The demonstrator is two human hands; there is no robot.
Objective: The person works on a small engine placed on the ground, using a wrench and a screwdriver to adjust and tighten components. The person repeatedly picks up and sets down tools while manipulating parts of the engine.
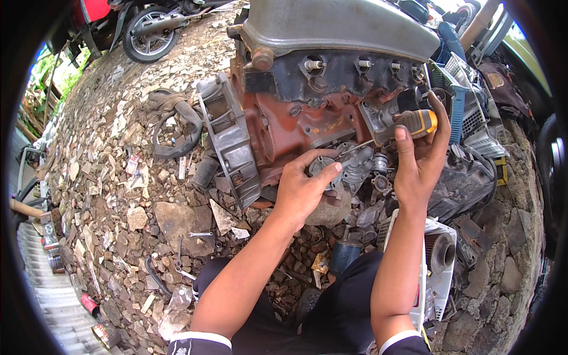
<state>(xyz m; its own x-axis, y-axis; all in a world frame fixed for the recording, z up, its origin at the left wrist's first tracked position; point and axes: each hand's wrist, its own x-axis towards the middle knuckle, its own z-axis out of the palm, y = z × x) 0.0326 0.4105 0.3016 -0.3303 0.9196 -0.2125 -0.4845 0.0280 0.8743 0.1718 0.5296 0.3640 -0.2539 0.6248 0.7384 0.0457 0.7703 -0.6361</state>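
Note:
My left hand (303,188) is closed around a small grey metal pump (356,164), its thumb and fingers on the pump's round end. The pump is beside the lower side of a rust-red engine block (284,127); whether it touches the block I cannot tell. My right hand (419,168) grips a screwdriver (415,124) by its yellow and dark handle. Its thin shaft slants down to the left, and the tip is at the pump near my left fingers. Several spark plugs (315,65) stick out of the black cylinder head (266,84) above.
A grey bell housing (231,139) is at the engine's left end. Wrenches (201,234) lie on rubble ground below. To the right are a white crate (435,296) and a black-covered bundle (464,183). A motorcycle wheel (151,35) is at the far left.

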